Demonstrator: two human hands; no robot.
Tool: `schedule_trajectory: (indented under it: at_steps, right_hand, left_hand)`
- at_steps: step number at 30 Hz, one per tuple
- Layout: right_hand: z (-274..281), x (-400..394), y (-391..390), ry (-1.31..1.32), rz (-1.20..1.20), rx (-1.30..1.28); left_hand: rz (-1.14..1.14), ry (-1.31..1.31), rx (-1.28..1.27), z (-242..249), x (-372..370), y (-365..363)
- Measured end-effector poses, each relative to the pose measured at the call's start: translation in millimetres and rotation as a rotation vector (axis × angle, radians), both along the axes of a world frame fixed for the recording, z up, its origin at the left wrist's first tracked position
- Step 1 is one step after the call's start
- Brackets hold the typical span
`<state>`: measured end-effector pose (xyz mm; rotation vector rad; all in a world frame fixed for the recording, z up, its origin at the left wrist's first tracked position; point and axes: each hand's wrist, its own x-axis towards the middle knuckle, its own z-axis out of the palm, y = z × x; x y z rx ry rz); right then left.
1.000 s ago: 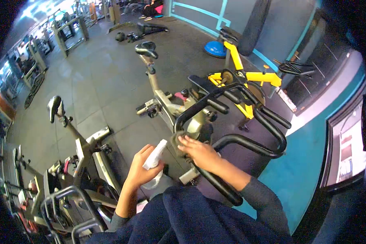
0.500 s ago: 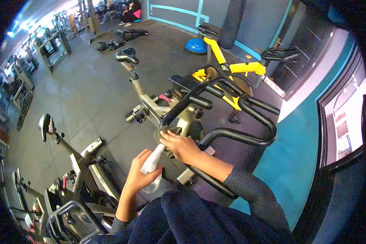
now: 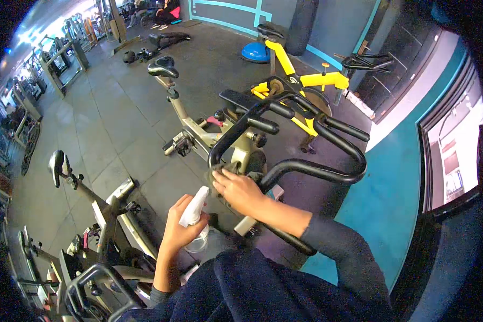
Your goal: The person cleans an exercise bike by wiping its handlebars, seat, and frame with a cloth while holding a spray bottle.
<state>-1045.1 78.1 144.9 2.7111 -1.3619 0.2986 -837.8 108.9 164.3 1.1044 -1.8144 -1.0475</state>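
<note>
Gym floor (image 3: 118,123) open beyond handlebar (image 3: 306,172).

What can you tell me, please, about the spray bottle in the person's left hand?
The spray bottle has a white trigger head and a clear, rounded body of what looks like plastic. The left hand wraps around its neck and holds it upright, tilted slightly, with the nozzle pointing up toward the black handlebar. It sits just left of the right hand, apart from the bar. Its contents cannot be made out.
</note>
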Motion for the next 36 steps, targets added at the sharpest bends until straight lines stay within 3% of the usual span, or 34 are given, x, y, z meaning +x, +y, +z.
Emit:
schedule_trajectory:
  at_steps: [10, 12, 14, 18, 21, 24, 26, 28, 32, 34, 36]
  right_hand:
    - [-5.0, -6.4, 2.8, -0.143, -0.011, -0.038]
    - [1.1, -11.2, 20.8, 0.115, -0.054, -0.052]
    - [8.2, -12.9, 39.9, 0.161, -0.046, -0.156]
    - [29.6, -18.5, 80.0, 0.46, -0.053, -0.111]
    - [50.4, -35.9, 104.6, 0.505, -0.143, 0.003]
    - [86.1, -77.0, 111.1, 0.114, -0.188, 0.593]
    - [114.3, -105.3, 121.4, -0.155, -0.213, 0.699]
    - [143.7, -129.5, 134.4, -0.414, -0.282, 0.528]
    - [185.5, -151.7, 164.6, -0.55, -0.621, -0.122]
    - [192.2, -150.6, 163.7, -0.543, -0.678, -0.225]
    - [182.7, -151.6, 148.9, -0.227, -0.647, -0.312]
  left_hand:
    - [0.005, 0.048, -0.037, 3.3, 0.9, 4.4]
    - [-0.024, -0.045, -0.078, 7.5, 3.1, 7.6]
    - [-0.017, -0.019, -0.048, 5.6, 3.3, 10.0]
    - [-0.034, 0.011, -0.022, 5.1, 6.6, 10.4]
    - [-0.081, -0.042, -0.124, 8.7, 7.3, 5.0]
    - [-0.13, -0.075, -0.139, 16.5, 3.2, -2.2]
    - [-0.152, -0.041, -0.103, 16.3, -2.4, -6.2]
    - [-0.169, -0.008, -0.066, 18.2, -8.5, -11.2]
    - [-0.257, -0.008, -0.078, 23.2, -21.8, -20.7]
    - [-0.299, 0.017, -0.089, 24.4, -30.1, -25.7]
    - [-0.349, -0.043, -0.153, 26.1, -34.9, -29.4]
